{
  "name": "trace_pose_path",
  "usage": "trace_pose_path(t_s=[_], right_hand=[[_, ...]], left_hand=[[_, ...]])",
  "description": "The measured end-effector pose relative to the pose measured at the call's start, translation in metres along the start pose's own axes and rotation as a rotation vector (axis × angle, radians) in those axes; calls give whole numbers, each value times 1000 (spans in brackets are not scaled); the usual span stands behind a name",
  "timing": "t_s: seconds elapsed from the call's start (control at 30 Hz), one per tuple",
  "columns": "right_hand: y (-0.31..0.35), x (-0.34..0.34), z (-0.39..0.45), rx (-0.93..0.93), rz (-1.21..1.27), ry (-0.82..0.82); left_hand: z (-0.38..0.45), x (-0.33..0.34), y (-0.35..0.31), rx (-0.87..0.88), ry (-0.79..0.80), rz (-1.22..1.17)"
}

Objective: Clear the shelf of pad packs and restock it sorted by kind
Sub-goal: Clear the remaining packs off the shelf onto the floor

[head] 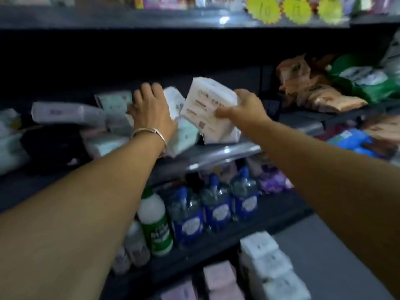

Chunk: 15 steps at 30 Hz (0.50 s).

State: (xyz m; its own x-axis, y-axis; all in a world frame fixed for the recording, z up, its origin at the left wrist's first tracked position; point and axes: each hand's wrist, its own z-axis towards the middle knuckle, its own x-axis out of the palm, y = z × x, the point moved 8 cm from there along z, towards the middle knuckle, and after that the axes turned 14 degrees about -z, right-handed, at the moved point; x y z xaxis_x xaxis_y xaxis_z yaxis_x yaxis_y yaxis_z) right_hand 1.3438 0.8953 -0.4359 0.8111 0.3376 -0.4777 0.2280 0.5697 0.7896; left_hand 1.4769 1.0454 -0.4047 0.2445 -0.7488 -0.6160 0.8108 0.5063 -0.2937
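Frame motion-blurred; back of the shelf [227, 151] in deep shadow, contents there unreadable. Print on every pack too smeared to read; yellow starburst tags [267, 10] on the shelf above carry handwritten digits, possibly "10", uncertain. Right hand [244, 107] grips a white pad pack [207, 109] by its right edge, thumb across the printed face, the other fingers hidden behind it; the pack is tilted, its lower corner at the shelf's front lip. Left hand [151, 111], bangle [151, 133] at wrist, lies spread flat on a pale green pack [184, 137] among the heaped packs; fingers straight, tips lost in blur. Blue-labelled bottles [216, 208] stand on the shelf below.
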Motion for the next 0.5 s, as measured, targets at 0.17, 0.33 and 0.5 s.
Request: trace_pose_path(t_s=[0.17, 0.33, 0.5], right_hand=[[-47, -32, -83, 43, -17, 63], [-122, -45, -122, 114, -64, 174], [-208, -58, -132, 87, -503, 269]], left_hand=[[-87, -15, -36, 27, 16, -97], [-147, 20, -66, 69, 89, -256], [-194, 107, -80, -91, 274, -415]])
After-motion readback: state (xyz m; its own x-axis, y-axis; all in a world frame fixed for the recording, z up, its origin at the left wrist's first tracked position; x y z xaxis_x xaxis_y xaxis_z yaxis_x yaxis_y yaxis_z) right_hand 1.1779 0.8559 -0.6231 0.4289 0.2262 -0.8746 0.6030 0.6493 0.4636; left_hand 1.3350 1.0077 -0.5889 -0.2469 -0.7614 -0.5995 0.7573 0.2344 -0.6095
